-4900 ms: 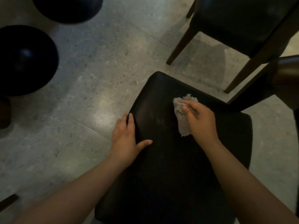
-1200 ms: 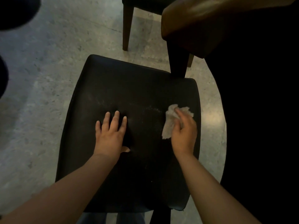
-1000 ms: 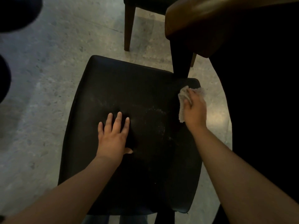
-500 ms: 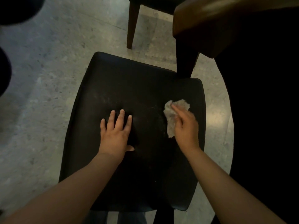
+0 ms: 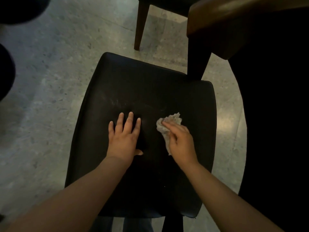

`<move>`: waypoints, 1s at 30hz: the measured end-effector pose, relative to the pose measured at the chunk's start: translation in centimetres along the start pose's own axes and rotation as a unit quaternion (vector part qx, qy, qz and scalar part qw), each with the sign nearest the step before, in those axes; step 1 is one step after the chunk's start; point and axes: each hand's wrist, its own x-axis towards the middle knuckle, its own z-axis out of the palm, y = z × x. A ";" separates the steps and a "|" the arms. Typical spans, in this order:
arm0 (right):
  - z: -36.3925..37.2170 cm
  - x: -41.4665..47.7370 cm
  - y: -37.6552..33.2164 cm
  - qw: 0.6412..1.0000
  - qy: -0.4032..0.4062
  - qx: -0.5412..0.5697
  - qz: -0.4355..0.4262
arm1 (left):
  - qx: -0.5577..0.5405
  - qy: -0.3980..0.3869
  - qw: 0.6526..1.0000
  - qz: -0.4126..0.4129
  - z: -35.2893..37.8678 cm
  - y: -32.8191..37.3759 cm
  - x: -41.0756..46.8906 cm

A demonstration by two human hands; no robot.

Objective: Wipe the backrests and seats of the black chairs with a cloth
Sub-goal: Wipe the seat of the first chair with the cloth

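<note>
Below me is the black padded seat [image 5: 133, 84] of a chair, with faint pale smears across its middle. My left hand [image 5: 124, 139] lies flat on the seat's centre, fingers spread, holding nothing. Just to its right, my right hand [image 5: 181, 143] presses a crumpled pale cloth [image 5: 167, 125] onto the seat. The cloth sticks out past my fingertips. The chair's backrest is not visible.
A brown wooden table edge [image 5: 234, 15] and its dark leg [image 5: 197, 61] stand at the seat's far right corner. Another black chair with a wooden leg [image 5: 141, 25] is beyond. Dark round stools [image 5: 6, 72] sit at the left on the speckled stone floor [image 5: 50, 81].
My right hand swept the cloth from the seat's far right edge back toward the middle, close to my left hand. The left hand stayed flat in place.
</note>
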 end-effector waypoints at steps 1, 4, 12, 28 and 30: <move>-0.6 0.2 -0.2 1.000 0.012 0.017 0.004 | -0.002 0.000 1.000 0.002 0.0 0.0 0.0; -2.4 2.6 -0.8 0.995 0.094 0.042 0.013 | -0.005 0.010 1.000 0.006 0.1 -0.2 -0.1; 0.3 5.4 -1.5 0.993 0.109 -0.014 0.046 | -0.048 0.053 0.995 0.067 0.3 -2.0 -1.4; 0.9 4.9 -3.4 0.993 0.102 -0.023 0.062 | -0.020 0.041 0.997 -0.058 1.1 -5.2 -2.8; 2.4 2.9 -3.7 0.994 0.086 -0.027 0.059 | -0.021 0.040 0.997 -0.060 1.2 -5.2 -2.8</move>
